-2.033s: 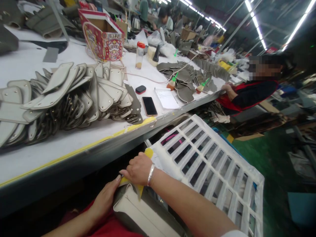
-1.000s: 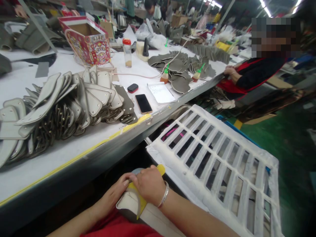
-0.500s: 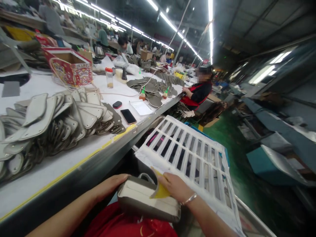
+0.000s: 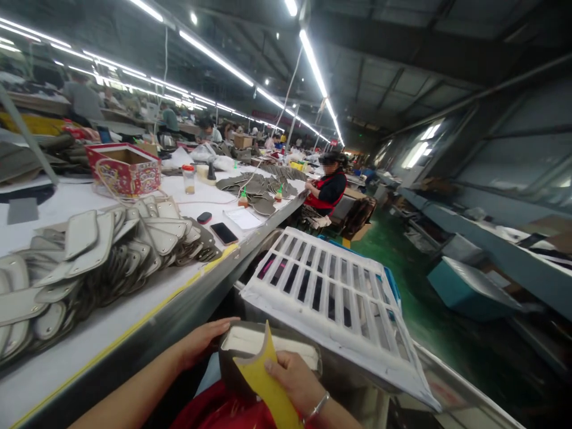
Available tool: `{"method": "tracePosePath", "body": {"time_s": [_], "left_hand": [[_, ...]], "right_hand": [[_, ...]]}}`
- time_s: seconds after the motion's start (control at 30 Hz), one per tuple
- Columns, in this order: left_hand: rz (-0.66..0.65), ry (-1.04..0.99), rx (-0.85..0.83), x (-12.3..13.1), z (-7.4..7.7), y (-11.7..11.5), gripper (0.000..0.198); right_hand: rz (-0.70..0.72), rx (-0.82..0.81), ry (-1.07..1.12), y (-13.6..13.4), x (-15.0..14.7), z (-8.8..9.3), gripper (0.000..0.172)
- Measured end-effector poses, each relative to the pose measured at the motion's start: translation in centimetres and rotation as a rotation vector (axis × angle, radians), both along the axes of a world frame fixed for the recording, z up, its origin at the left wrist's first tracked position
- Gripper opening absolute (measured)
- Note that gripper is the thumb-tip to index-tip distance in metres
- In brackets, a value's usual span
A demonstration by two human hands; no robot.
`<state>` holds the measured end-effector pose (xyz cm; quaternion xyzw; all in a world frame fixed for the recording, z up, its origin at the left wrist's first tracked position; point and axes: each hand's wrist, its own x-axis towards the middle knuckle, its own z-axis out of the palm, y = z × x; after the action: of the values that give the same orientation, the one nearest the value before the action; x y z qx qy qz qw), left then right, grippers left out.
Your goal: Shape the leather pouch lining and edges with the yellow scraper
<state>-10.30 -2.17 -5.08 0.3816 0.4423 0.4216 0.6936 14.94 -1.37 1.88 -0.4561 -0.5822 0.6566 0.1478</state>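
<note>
On my lap is a thick block (image 4: 239, 372) wrapped in dark grey material, its upper side pale and whitish. My left hand (image 4: 206, 341) grips the block's left end, fingers lying along the far corner and thumb not clearly seen. Pinched in my right hand (image 4: 297, 381) is a curved yellow sheet (image 4: 259, 372), possibly sandpaper, standing in front of the block. Its lower end hangs toward my red clothing. From this view I cannot tell whether the sheet touches the block.
Left, a white-topped table (image 4: 116, 319) bears stacked grey flat pieces (image 4: 92, 256), a phone (image 4: 224, 233) and a red patterned box (image 4: 127, 173). A white slatted rack (image 4: 308, 310) stands close on my right. A seated co-worker (image 4: 330, 187) is farther along the table.
My right hand has moved down and toward me, bringing the yellow sheet from over the block's top to its near side. The block has tilted, its grey side turned more upright. My view has shifted.
</note>
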Motion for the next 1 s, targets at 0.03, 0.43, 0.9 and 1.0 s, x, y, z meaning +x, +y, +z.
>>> {"method": "tracePosePath", "body": {"time_s": [0.03, 0.43, 0.9, 1.0], "left_hand": [[0.010, -0.030, -0.012, 0.1, -0.1, -0.3, 0.058], [0.135, 0.065, -0.134, 1.3, 1.1, -0.1, 0.056], [0.001, 0.149, -0.233, 0.2, 4.3, -1.5, 0.059], [0.150, 0.005, -0.231, 1.0, 3.4, -2.5, 0.067]], "right_hand": [[-0.014, 0.009, 0.015, -0.3, 0.1, -0.4, 0.064], [-0.145, -0.076, 0.173, -1.1, 0.7, -1.5, 0.058], [-0.186, -0.273, 0.289, -3.0, -3.7, -0.1, 0.053], [-0.295, -0.290, 0.396, -3.8, -5.1, -1.1, 0.051]]}}
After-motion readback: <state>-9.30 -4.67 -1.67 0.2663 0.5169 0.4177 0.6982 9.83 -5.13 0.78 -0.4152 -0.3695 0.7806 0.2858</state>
